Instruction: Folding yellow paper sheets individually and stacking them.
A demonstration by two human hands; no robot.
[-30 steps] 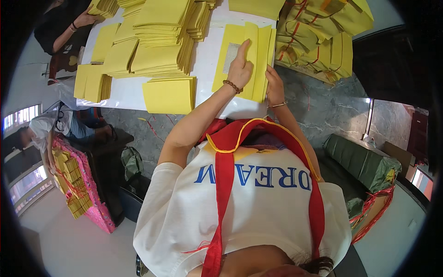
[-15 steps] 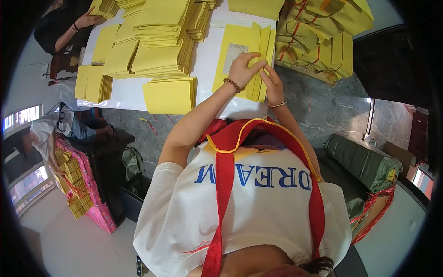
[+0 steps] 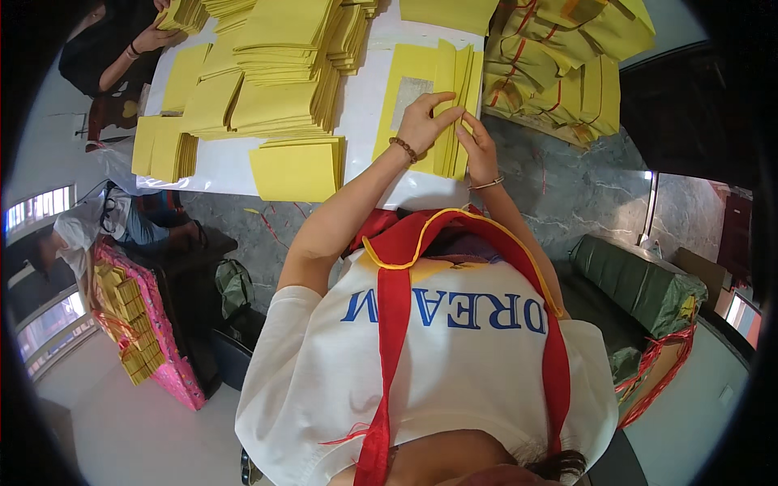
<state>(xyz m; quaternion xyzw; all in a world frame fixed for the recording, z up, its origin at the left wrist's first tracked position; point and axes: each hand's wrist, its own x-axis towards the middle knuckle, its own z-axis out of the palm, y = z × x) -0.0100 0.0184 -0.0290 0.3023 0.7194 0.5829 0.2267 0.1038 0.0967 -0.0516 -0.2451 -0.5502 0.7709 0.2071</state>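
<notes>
At the table's right end lies a stack of yellow paper sheets (image 3: 390,130), with a silver-grey patch (image 3: 412,91) on the flat left part. The right-hand sheets stand partly raised in long folds. My left hand (image 3: 424,124) lies across them, a beaded bracelet at its wrist, its thumb and fingers closed on the folded edge. Close beside it, my right hand (image 3: 480,151) pinches the right edge of the same sheets, thumb near the left thumb. The fingertips partly hide what exactly each one grips.
Piles of folded yellow paper (image 3: 279,101) cover the white table (image 3: 356,105). Yellow bundles tied with red string (image 3: 559,73) stand to the right. A co-worker's hand (image 3: 154,36) holds yellow paper at far left. Another person (image 3: 113,215) sits beside a pink-covered surface (image 3: 174,356).
My hands stay on the yellow sheets and have shifted only very slightly left. The raised folds lean a little differently.
</notes>
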